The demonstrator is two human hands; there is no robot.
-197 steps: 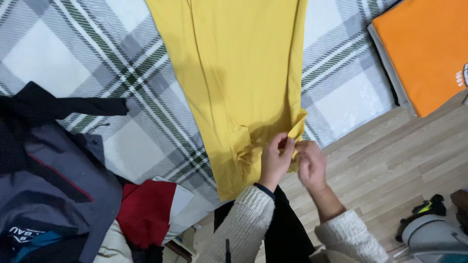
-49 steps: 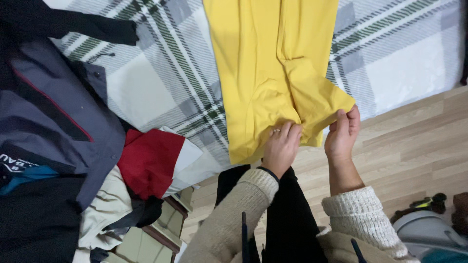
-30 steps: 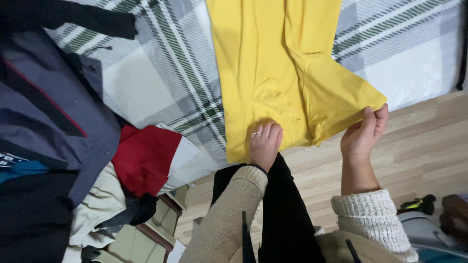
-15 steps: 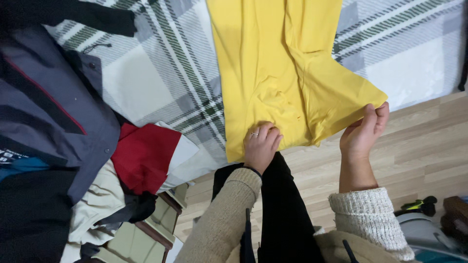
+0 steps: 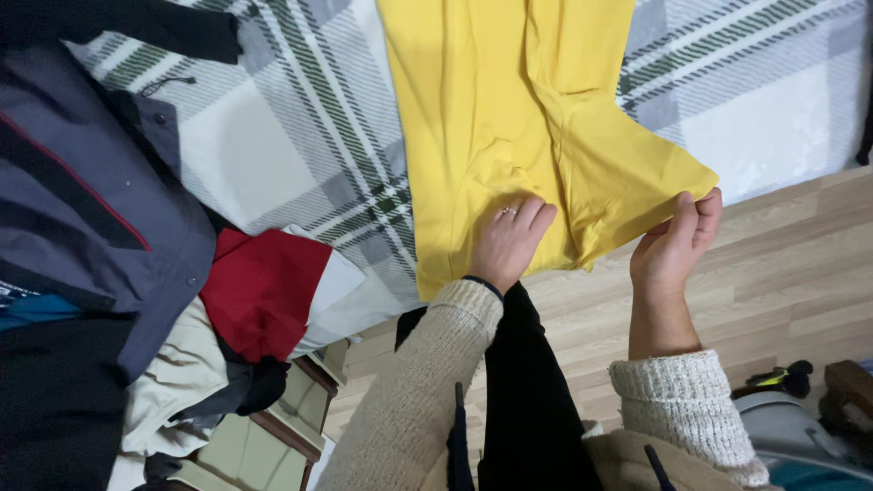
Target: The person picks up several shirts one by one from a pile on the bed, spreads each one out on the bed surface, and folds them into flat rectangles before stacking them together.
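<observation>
**Spreading the sleeve out to the side**

Pulling sideways, the right hand (image 5: 675,244) pinches the tip of the yellow shirt's (image 5: 509,118) sleeve (image 5: 637,177) between thumb and fingers, holding it off the bed's (image 5: 273,136) edge, above the wood floor (image 5: 782,264). Over the last second or so this hand has moved away from the left hand, so the sleeve, bunched near the hem before, now fans out flat. The left hand (image 5: 511,241) lies flat, fingers open, pressing the shirt's lower edge onto the plaid cover; it has slid slightly up the cloth since half a second ago. The hands are well apart. That suggests the sleeve is now laid out and ready for folding. A clothes pile (image 5: 109,255) lies to the left.
</observation>
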